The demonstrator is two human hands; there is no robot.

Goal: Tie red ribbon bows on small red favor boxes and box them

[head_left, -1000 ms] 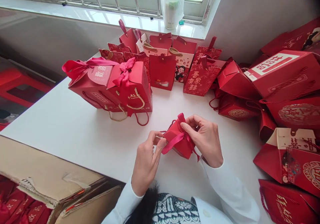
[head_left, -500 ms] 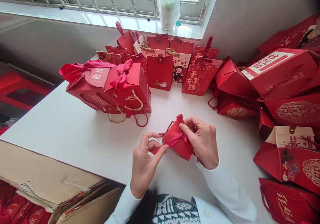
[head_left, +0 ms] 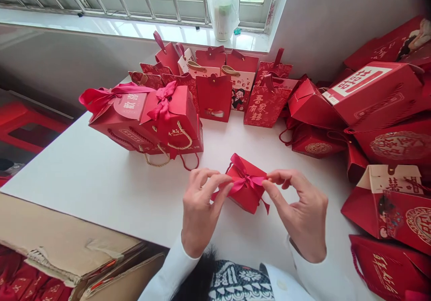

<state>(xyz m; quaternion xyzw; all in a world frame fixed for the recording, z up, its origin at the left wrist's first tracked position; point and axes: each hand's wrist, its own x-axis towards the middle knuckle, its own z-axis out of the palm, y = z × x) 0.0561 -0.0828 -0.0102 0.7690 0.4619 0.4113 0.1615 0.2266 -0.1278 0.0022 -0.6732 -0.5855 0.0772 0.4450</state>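
A small red gift box (head_left: 244, 201) stands on the white table in front of me, with a twisted red cord handle at its far left. Across its top runs a crimson ribbon (head_left: 247, 181) tied in a bow. My left hand (head_left: 204, 207) pinches the bow's left side between thumb and fingertips. On the other side, my right hand (head_left: 299, 209) pinches the right loop close to the box's edge. One ribbon tail hangs down at the box's right corner, and a loop or tail stands up at its far left.
Larger red gift boxes (head_left: 144, 117) with bows and rope handles stand left on the table (head_left: 101, 189). Several small red bags (head_left: 213, 99) line the window side. A pile of red boxes (head_left: 380, 108) fills the right. An open cardboard carton (head_left: 67, 233) is at lower left.
My right hand has moved right and down, from the top of the box to the bow's right loop. The bow is now spread and the box sits turned slightly.
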